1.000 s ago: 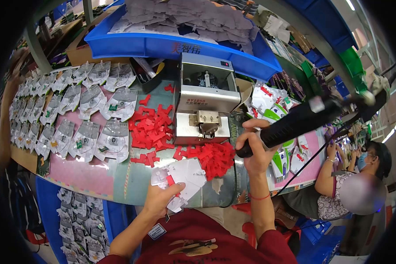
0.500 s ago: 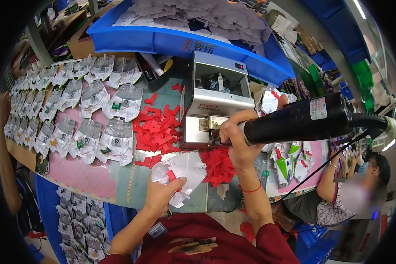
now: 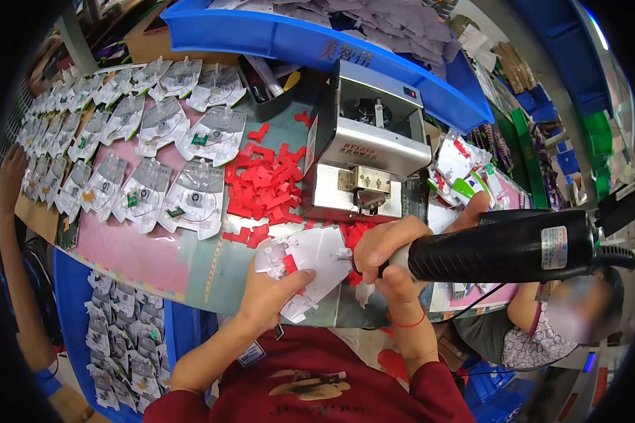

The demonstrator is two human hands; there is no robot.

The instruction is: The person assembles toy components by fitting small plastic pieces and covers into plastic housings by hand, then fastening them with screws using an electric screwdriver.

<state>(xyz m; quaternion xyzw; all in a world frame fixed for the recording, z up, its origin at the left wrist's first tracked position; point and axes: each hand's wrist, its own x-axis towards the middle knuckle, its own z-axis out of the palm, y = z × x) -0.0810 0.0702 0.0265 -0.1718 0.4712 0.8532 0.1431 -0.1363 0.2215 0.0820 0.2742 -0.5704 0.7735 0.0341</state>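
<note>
My left hand grips a white plastic part, its thumb pressed over a small red piece lying on that part. My right hand is wrapped round the front end of a black electric screwdriver, which lies nearly level with its tip toward the white part's right edge. The exact tip contact is hard to make out. Behind my hands stands a metal screw feeder. Loose red pieces are heaped to the feeder's left, and more show behind my right hand.
Rows of white and clear assemblies cover the table's left side. A blue bin of white parts spans the back. Below left is another blue bin. A co-worker sits at the right; another person's arm shows at far left.
The screwdriver has swung down and left to a nearly level pose, its front end now beside the white part. My left hand still holds that part. The whole view has shifted somewhat.
</note>
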